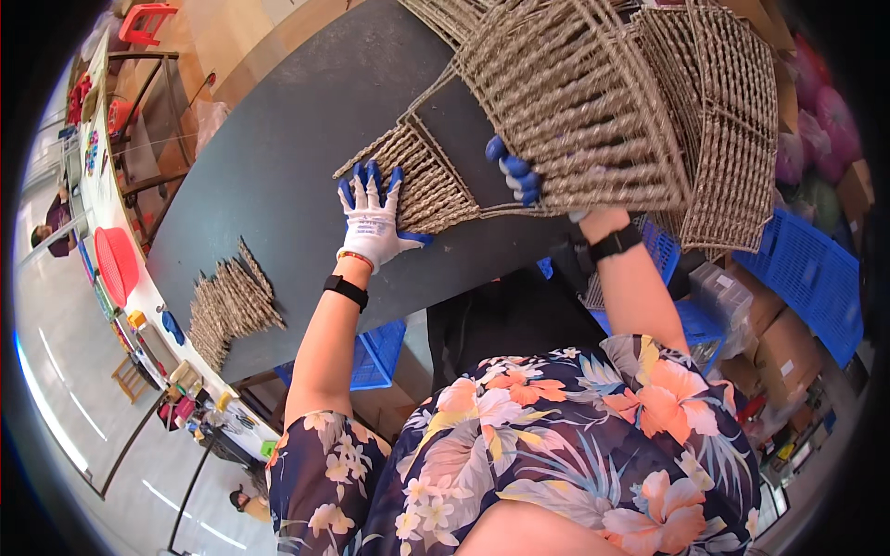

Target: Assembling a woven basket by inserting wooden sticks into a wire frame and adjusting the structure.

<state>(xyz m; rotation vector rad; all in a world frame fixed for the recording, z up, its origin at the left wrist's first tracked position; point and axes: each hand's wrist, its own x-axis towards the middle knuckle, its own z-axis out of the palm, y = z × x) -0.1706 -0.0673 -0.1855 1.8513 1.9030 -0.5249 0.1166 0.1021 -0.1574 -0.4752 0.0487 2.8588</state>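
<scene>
My left hand [373, 227], in a white glove with blue fingertips, lies flat with fingers spread on the left part of a small woven panel [434, 183] of twisted brown cord. Thin cords join that panel to a larger ribbed panel [584, 102] on the right, which looks tilted up off the table. Gloved the same way, my right hand [515, 173] reaches behind the larger panel, its blue fingertips curled round the left edge. The panel hides its palm and thumb. Both pieces are over the dark grey tabletop [306, 120].
A bundle of short twisted cord pieces [232, 310] lies at the table's left end. More woven panels [732, 120] are piled at the right. Blue plastic crates [802, 278] and cardboard boxes [786, 357] stand beyond the right side. A red stool [146, 22] is at the far left.
</scene>
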